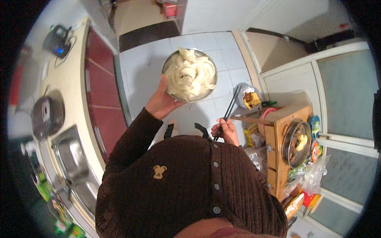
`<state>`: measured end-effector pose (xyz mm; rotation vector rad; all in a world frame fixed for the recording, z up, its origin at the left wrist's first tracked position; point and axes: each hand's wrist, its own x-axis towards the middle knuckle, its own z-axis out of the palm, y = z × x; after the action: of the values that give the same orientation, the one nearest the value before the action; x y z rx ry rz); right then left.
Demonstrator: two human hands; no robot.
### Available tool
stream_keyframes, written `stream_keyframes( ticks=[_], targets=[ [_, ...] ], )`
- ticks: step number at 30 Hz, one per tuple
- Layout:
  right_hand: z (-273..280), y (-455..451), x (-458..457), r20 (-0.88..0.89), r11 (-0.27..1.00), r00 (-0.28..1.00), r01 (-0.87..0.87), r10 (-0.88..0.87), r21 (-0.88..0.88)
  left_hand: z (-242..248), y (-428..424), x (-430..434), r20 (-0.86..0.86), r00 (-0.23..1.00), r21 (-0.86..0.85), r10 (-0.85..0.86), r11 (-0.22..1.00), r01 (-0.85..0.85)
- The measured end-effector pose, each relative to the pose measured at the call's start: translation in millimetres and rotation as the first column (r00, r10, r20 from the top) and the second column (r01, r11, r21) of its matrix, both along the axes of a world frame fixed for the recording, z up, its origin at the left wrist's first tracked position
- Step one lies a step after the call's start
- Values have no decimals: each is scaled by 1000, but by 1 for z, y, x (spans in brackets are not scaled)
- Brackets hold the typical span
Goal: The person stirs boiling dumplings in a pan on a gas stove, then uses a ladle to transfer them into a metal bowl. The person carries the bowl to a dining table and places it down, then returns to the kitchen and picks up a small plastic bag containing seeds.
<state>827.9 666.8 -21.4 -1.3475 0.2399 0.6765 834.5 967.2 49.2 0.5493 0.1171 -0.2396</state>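
Note:
A round metal bowl (215, 86) heaped with pale, wide noodle-like strips (190, 74) rests in my left hand (162, 102), its fingers at the lower left of the rim and partly hidden under it. Lower and to the right, my right hand (226, 131) grips a pair of dark chopsticks (232, 102), whose long ends point up and away from me. The chopsticks are apart from the bowl.
A wooden cabinet (278, 131) on the right bears a round metal pan (285, 148) with food and plastic bags. Beside it stands a lined waste container (242, 89). Along the left runs a counter (79, 89) with a steel sink (71, 151) and a dark round appliance (48, 114).

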Motion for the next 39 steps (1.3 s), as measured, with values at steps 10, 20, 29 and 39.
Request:
stream_keyframes(
  ticks=[10, 20, 29, 39],
  targets=[
    [-26, -55, 135, -186, 973, 955, 226, -230, -42, -22, -59, 210, -67, 987, -55, -146, 988, 143],
    [-12, -154, 352, 162, 980, 969, 195, -187, -36, 4, -146, 409, -117, 972, 14, -202, 979, 205],
    [-34, -211, 521, 49, 939, 939, 335, -340, 81, -1, -223, 605, -100, 942, 24, -320, 946, 324],
    [8, -273, 782, 121, 891, 883, 449, -454, 69, -1, -284, 861, -62, 874, 20, -483, 874, 485]
  ],
)
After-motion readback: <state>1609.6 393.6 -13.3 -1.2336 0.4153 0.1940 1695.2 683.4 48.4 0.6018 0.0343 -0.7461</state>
